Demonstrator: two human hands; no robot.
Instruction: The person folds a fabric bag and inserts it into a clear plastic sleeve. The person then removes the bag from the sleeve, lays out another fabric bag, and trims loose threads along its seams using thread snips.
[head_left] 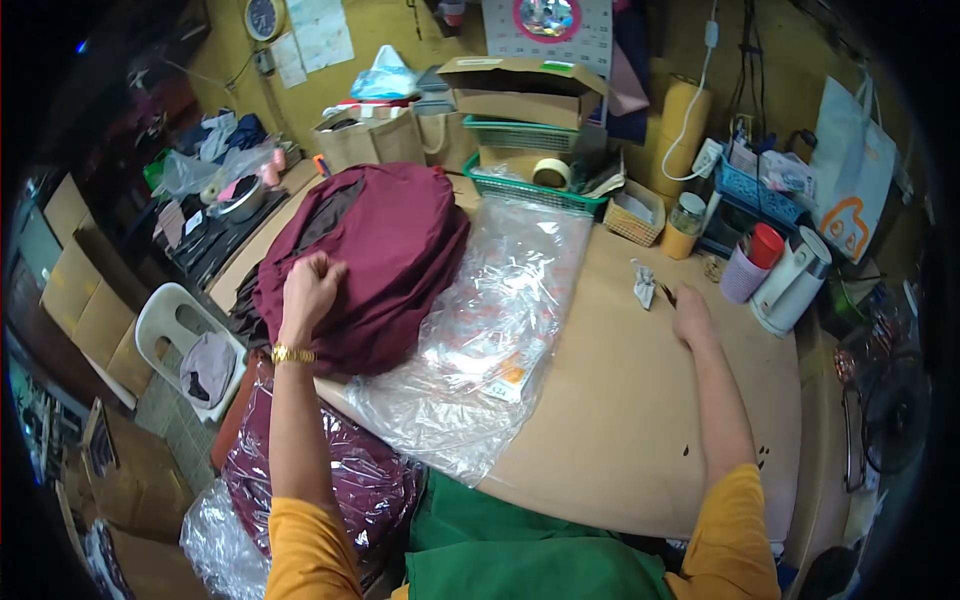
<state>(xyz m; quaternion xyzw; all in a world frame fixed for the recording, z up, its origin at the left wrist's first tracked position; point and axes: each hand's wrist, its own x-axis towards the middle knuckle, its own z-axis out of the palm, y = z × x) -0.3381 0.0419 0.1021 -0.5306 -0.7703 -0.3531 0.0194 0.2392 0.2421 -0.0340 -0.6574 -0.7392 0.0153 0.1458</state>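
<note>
A heap of maroon fabric [400, 235] lies on the left part of the brown table [620, 430]. Over its left side is my left hand [312, 290], fingers curled; whatever they may hold is too small to make out. My right hand [690, 315] is at the right of the table, closed on a small dark tool [669, 294] whose tip points up and left. Just left of that tool lies a crumpled whitish scrap [643, 284]. Between the hands, a clear plastic bag [500, 300] with an orange and white label spreads across the table beside the fabric.
Green baskets [530, 190] with a cardboard box [520, 90] stand at the back. A jar [685, 225], a pink cup [745, 270] and a white kettle [792, 282] line the right rear. Plastic-wrapped maroon fabric [340, 470] sits below the table's left edge, near a white chair [165, 315].
</note>
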